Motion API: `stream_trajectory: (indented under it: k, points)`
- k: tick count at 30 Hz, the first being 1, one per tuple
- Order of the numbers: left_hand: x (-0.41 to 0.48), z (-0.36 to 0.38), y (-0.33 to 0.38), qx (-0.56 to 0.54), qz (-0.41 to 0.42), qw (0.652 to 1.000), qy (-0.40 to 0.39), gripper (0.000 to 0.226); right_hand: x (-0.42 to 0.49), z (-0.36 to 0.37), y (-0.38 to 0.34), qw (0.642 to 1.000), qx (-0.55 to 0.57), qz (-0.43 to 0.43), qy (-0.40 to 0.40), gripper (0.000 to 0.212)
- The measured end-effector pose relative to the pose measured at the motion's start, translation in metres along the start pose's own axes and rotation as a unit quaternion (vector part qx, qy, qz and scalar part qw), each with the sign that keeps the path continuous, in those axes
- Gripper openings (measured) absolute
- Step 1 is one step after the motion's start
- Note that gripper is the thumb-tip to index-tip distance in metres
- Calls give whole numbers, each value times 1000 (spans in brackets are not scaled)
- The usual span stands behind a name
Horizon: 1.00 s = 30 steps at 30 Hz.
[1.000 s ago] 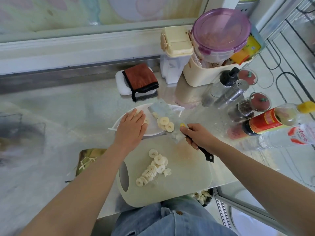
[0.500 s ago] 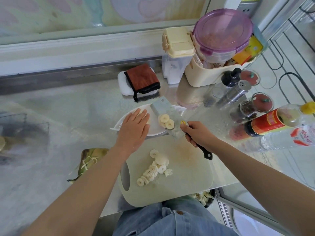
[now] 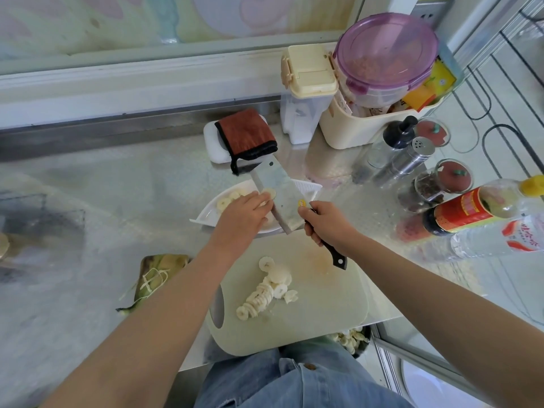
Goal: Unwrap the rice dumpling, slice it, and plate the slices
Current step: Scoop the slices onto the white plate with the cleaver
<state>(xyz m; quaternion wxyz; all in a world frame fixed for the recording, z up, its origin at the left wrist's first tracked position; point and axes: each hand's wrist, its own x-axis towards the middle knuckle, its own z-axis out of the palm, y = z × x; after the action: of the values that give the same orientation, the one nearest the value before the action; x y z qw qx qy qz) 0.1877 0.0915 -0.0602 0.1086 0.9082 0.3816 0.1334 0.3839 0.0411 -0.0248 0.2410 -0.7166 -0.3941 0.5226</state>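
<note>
**Lister:** Cleaver (image 3: 281, 198), item one: blade tipped steeper than half a second ago, and one slice (image 3: 270, 193) left on it where two lay. Left hand (image 3: 241, 219) has shifted right, up to the blade.

**Checker:** Left hand, pose?

**Lister:** Palm down over the plate (image 3: 206, 215), forearm reaching in from the bench's near edge. Fingers (image 3: 260, 199) straight and close together, tips touching that slice at the blade's left edge.

**Checker:** Right hand?

**Lister:** Right hand (image 3: 326, 228): fingers wrapped tight round the cleaver's dark handle, blade slanting up and away over the plate.

**Checker:** Dumpling stock?

**Lister:** Plated slices (image 3: 228, 200) on the plate's far side. Cut slices (image 3: 262, 294) in a leaning row on the cutting board (image 3: 318, 307), at the near edge. Leaf wrapper (image 3: 160, 267) on the bench (image 3: 117, 201), left of the board.
</note>
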Motion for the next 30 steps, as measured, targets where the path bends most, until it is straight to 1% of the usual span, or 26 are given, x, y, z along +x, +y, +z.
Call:
stream_trajectory:
  k: [2, 4, 6, 9, 12, 16, 19, 22, 23, 24, 26, 27, 28, 30]
  points:
    - [-4, 2, -4, 22, -12, 1000, -3, 34, -1, -4, 2, 1000, 2, 4, 7, 31]
    - [-5, 3, -6, 20, -40, 999, 9, 27, -2, -7, 4, 1000, 4, 8, 14, 30]
    - [-1, 2, -2, 3, -37, 999, 10, 31, -3, -7, 4, 1000, 5, 8, 15, 30]
    - [10, 2, 10, -33, 0, 999, -19, 46, -5, -4, 2, 1000, -4, 1, 2, 31]
    - [13, 5, 11, -49, -6, 999, -16, 42, -7, -2, 0, 1000, -8, -7, 4, 30]
    - [3, 9, -4, -14, -10, 999, -34, 44, -7, -6, 0, 1000, -4, -12, 16, 30]
    - [-11, 9, -14, 3, -48, 997, -67, 42, -8, -8, 0, 1000, 4, -15, 22, 33]
    - [-14, 4, -13, 28, -61, 997, -30, 46, -7, -9, 0, 999, -2, -20, 31, 34]
    - [-11, 2, -9, 29, -55, 997, -35, 49, -7, -8, 0, 999, -6, -17, 32, 34]
    - [-8, 2, -6, 35, -48, 996, -59, 49, -8, -7, 0, 999, -9, -13, 32, 34]
    - [-5, 7, -2, 56, -45, 992, -104, 41, -8, -6, -1, 999, -5, -7, 35, 33]
    - [-6, 6, -1, 53, -52, 992, -98, 36, -9, -5, -1, 999, -1, -8, 41, 33]
    - [-8, 5, -1, 39, -63, 994, -76, 32, -10, -6, -2, 999, 0, -11, 48, 32]
    - [-10, 1, 2, -10, -87, 996, 10, 34, -13, -7, -3, 996, -38, -39, 68, 28]
